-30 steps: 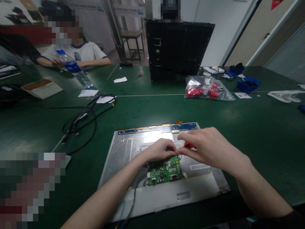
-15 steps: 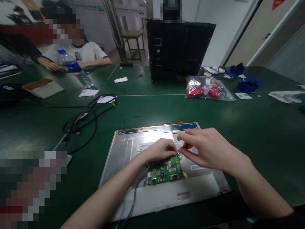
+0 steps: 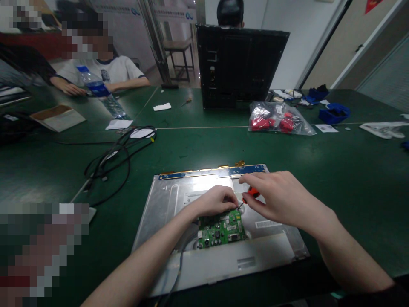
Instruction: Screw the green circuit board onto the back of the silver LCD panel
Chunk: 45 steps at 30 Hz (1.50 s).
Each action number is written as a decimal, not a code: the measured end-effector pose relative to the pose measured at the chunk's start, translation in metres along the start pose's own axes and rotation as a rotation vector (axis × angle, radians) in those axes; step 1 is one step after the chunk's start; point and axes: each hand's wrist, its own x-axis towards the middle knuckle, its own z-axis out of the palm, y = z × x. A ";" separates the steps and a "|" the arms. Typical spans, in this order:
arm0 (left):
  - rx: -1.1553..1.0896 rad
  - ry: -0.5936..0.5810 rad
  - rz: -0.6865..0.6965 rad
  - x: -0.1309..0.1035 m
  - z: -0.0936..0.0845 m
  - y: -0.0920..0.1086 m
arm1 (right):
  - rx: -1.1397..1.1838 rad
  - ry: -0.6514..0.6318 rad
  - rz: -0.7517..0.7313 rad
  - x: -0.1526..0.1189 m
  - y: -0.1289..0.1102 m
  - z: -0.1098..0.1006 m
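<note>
The counter (image 3: 319,166) is carrying a metal panel (image 3: 166,202); the circuit board (image 3: 220,232) is lying on its middle; the left hand (image 3: 215,200) is sitting nearer, at its far edge, grip state unclear; the right hand's (image 3: 277,198) grip is clamping a screwdriver (image 3: 253,192), long axis slanting down-left toward the board's far right corner.

Dark green surface (image 3: 198,147), crossed by a pale line. Lower centre: silver-grey panel (image 3: 159,213), green circuit board (image 3: 220,234), blue strip (image 3: 191,174), orange-red screwdriver handle (image 3: 254,192) with black. Upper centre: black casing (image 3: 239,68). Upper right: red pieces (image 3: 263,124) in a clear bag (image 3: 298,125). Left: black cables (image 3: 129,166), blue bottle cap (image 3: 82,68).
</note>
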 end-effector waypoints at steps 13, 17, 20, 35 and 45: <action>0.028 0.004 -0.024 0.000 -0.002 0.005 | -0.045 -0.048 0.033 0.001 0.000 0.001; 0.000 0.004 -0.003 0.001 0.000 0.000 | -0.015 -0.030 -0.016 0.000 0.000 0.001; -0.007 0.007 0.004 0.001 0.001 -0.001 | 0.037 -0.021 -0.063 -0.001 0.000 -0.001; 0.054 0.000 -0.023 0.000 -0.002 0.006 | -0.034 -0.030 0.008 0.001 0.002 -0.001; 0.013 -0.011 -0.013 0.001 -0.001 0.002 | 0.032 -0.024 -0.056 -0.001 0.001 -0.001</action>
